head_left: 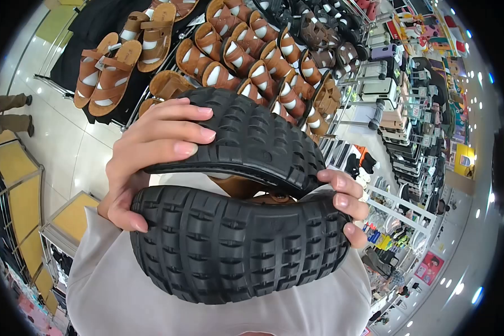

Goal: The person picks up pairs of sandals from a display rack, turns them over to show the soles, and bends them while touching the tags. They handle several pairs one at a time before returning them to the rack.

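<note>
Our left hand (134, 148) clamps one end and our right hand (353, 205) hooks fingertips over the other, gripping the black-soled shoes (241, 249) before our chest (112, 280), likely so neither bent sole springs flat

Black soles (241, 246) (2), each patterned with a grid of raised black blocks, against a plain pale grey garment (207, 313). Background: brown sandals (115, 78) with crossed straps and white stuffing (239, 60); yellow panels (28, 207) with grey edges; glossy whitish floor (67, 151).
</note>
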Motion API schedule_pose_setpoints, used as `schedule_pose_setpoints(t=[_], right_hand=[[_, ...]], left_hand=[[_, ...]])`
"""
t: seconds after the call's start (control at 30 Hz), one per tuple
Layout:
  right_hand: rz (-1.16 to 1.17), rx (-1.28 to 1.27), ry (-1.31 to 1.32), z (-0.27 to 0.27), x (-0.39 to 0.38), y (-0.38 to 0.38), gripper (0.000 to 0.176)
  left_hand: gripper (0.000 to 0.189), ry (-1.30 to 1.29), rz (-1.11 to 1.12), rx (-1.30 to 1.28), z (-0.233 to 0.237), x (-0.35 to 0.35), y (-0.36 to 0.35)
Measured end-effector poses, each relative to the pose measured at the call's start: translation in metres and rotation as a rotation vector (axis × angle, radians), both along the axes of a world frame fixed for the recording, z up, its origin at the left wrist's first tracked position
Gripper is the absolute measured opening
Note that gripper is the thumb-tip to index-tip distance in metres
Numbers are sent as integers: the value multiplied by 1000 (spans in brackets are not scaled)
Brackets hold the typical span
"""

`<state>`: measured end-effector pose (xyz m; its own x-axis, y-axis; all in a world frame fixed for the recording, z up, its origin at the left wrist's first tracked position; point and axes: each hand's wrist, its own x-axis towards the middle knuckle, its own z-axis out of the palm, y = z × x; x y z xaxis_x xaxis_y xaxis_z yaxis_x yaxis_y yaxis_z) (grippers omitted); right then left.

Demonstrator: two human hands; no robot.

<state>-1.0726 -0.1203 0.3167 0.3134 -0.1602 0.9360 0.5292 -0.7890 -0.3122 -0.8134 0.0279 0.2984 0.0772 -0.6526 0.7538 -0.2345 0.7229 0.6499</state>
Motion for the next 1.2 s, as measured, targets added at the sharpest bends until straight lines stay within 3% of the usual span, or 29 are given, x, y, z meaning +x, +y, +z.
schedule_pose_setpoints(t=[0.13,0.37,0.93,1.07,1.2], right_hand=[[65,-16,92,11,-5,-4,30],[142,-92,-4,17,4,-10,24],[196,-153,-32,22,5,-9,25],[-17,-57,-32,14,12,3,30],[-36,253,446,-6,5,-22,37]], left_hand=[[77,-56,23,-58,4,1,3],[72,-67,74,-74,9,-1,7],[71,-128,-1,-156,9,8,7],[77,-26,-5,-50,2,7,3],[89,199,-36,426,-2,6,2]])
